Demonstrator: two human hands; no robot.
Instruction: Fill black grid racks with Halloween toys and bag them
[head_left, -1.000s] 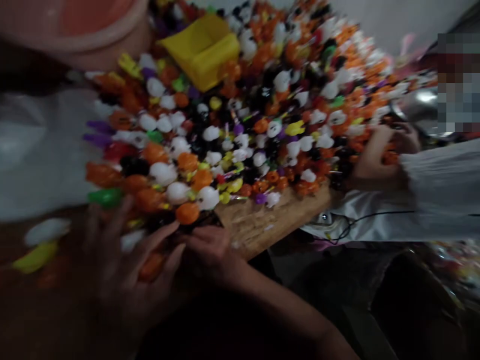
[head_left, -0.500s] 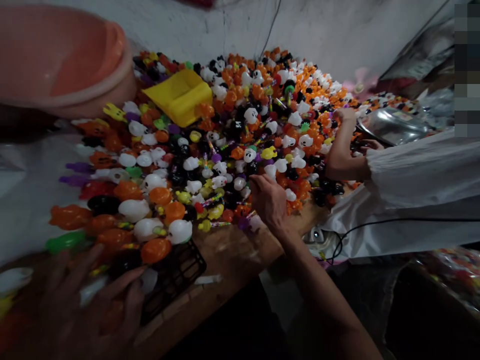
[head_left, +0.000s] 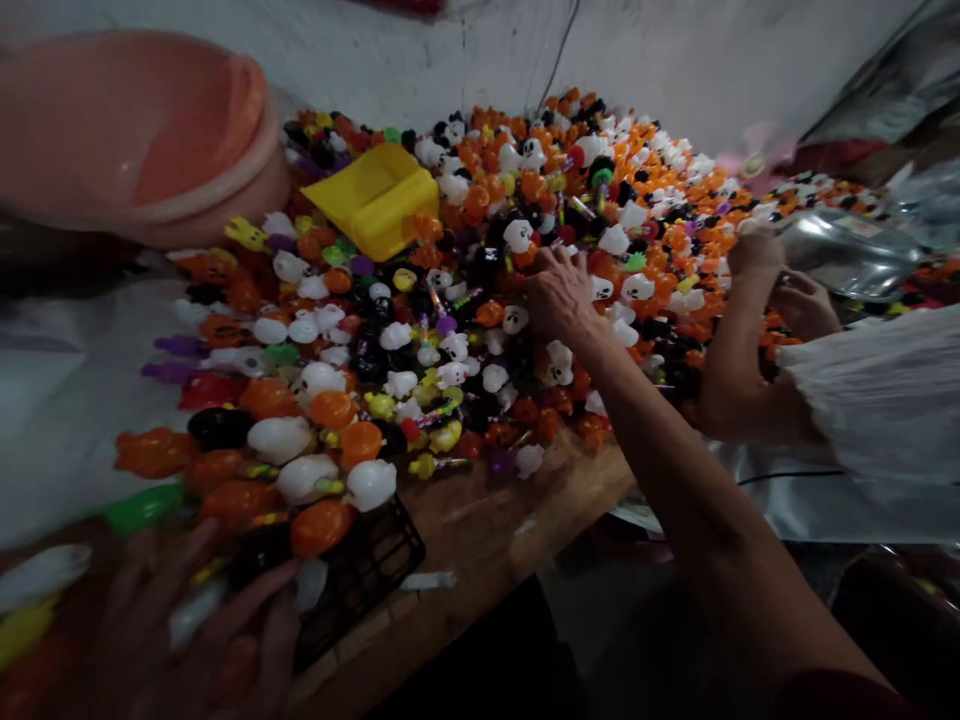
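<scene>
A white ghost toy [head_left: 517,237] sits just left of the curled right hand [head_left: 561,292]. The dim left hand [head_left: 202,620] is farther; can't tell what either holds

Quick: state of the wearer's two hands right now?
Left hand: open, fingers spread among toys; any hold unclear.
Right hand: fingers bent down into the toy pile; grip cannot be told.

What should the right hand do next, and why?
Maybe the right hand should pinch one toy from the heap and lift it. That hand is among the toys, though its grip is hidden, and the black grid tray near the left hand has bare squares.
</scene>
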